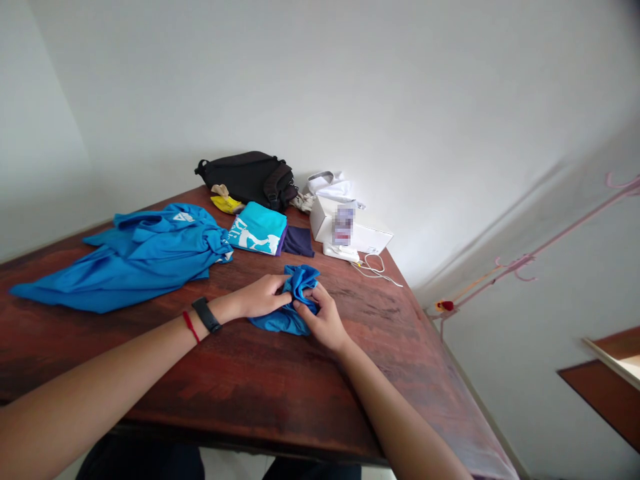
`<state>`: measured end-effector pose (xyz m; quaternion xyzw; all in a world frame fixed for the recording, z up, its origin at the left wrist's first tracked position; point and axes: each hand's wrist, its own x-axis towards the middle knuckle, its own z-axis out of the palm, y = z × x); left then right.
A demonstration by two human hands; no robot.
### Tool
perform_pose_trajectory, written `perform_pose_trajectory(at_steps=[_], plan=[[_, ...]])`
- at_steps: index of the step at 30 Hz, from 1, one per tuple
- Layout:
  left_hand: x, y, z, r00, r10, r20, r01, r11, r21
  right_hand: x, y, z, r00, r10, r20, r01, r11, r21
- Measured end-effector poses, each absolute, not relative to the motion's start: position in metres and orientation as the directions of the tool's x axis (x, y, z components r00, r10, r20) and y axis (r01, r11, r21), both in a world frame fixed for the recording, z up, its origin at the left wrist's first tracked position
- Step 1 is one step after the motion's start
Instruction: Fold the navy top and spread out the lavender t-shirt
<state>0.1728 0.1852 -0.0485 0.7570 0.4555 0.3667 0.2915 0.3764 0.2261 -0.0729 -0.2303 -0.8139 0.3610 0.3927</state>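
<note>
Blue knit fabric [295, 287] — light, limp, soft — bunches on the desk [350, 373] between your left hand [260, 297] and right hand [323, 317], both pinched closed on it; take hold at its thick folds.

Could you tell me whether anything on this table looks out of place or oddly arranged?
The blue garment looks oddest: it lies rumpled and sprawling across the wooden table, while the teal T-shirt beside it sits neatly folded.
</note>
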Motion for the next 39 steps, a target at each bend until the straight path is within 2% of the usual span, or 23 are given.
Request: perform_pose_trajectory(at_steps=[39], plan=[[0.1727,0.1852,-0.0503,0.316,0.899,0.304,0.468,-0.426,0.775,0.3774,0.2267,-0.0725,-0.591,0.647,0.481,0.108,0.655,-0.748]])
